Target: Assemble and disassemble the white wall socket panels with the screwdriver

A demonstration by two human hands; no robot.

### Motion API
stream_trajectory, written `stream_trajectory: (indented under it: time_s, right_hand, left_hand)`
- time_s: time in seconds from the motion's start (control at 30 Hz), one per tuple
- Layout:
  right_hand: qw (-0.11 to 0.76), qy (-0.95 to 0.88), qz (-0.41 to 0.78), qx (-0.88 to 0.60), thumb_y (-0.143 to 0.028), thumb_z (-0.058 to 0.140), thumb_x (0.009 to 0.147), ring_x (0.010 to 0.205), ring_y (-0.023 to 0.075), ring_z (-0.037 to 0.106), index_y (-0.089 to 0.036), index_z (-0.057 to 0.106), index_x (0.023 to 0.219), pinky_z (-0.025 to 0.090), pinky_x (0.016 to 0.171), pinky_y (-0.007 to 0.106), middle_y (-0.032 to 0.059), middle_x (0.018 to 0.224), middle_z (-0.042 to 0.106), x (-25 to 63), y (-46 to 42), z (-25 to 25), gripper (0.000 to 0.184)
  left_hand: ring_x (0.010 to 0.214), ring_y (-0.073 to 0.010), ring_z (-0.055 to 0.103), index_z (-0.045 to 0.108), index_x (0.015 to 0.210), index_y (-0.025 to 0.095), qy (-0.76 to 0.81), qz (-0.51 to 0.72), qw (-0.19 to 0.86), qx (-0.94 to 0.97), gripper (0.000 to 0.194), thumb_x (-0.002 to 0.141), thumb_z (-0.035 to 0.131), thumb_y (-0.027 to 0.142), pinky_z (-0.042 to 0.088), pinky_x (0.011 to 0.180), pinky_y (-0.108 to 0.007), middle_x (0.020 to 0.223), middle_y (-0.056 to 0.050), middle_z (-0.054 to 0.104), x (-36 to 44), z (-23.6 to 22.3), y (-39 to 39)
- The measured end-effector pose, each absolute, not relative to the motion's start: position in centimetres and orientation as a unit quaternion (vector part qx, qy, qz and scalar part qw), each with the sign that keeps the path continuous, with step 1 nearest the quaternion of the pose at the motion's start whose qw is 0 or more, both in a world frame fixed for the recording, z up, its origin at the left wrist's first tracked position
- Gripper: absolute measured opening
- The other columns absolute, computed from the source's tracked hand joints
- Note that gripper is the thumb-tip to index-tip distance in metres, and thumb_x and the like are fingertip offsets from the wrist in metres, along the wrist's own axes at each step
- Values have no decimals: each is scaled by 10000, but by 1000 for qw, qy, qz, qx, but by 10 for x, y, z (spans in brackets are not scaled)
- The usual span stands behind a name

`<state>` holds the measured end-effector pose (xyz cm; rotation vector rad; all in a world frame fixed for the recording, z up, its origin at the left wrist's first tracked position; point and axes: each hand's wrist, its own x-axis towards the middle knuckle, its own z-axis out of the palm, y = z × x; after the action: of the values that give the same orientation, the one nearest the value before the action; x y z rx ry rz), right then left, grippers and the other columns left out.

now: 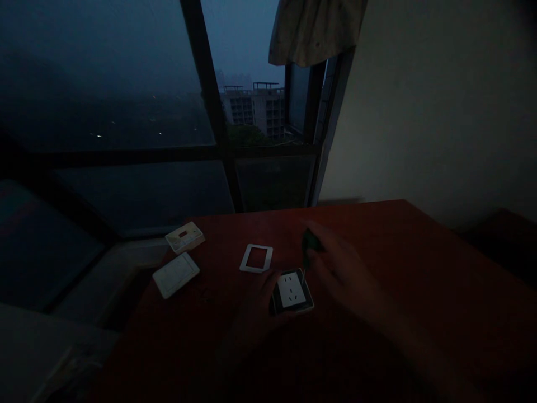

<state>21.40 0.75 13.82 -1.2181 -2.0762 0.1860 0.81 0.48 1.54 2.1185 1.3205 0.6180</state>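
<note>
A wall socket (pixel 291 290) with a white face and dark surround lies on the red-brown table. My left hand (pixel 260 305) grips it from the left, fingers along its far and near edges. In my right hand (pixel 335 263) is a screwdriver (pixel 311 246) with a dark green handle, closed between thumb and fingers. Its thin shaft points down, and the tip is at the right side of the socket, over the dark surround. Just beyond the socket lies a white cover frame (pixel 247 264) with an open middle. Dim light hides much of both hands.
On the table's (pixel 356 218) left side lie a pale box-like switch or socket part (pixel 184 237) and a white rectangular plate (pixel 176 275). Windows (pixel 138 190) border the far and left sides; a wall (pixel 419 112) stands at the right.
</note>
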Motion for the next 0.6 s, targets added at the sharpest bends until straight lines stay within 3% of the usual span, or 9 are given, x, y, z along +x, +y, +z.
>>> stream_trajectory:
  time_s: [0.2,0.4,0.6]
  right_hand:
    - [292,-753,-51,-587,-448,469,875,900,280,633,-249,465,1287,539,686,414,124,1132,617,208,8,139,457]
    - [358,-797,74,-482,-256,395,908,1093,209,571,-251,356,1356,495,879,369,76,1267,562,210,6,143,450]
    - [288,-715,-52,-635,-451,431,889,823,266,654,-220,494,1237,532,633,397,126,1107,629,206,7,139,423]
  left_hand:
    - [1302,-316,333,343,1386,243,489,233,279,793,796,712,703,467,327,1051,-478,1441,-107,334,7,9,7]
    - [1315,-316,313,323,1396,247,493,225,288,790,831,693,726,429,313,1060,-472,1455,-109,311,6,9,7]
    - [1299,-317,342,342,1387,237,490,228,278,794,818,696,716,464,336,1047,-467,1445,-111,334,7,10,7]
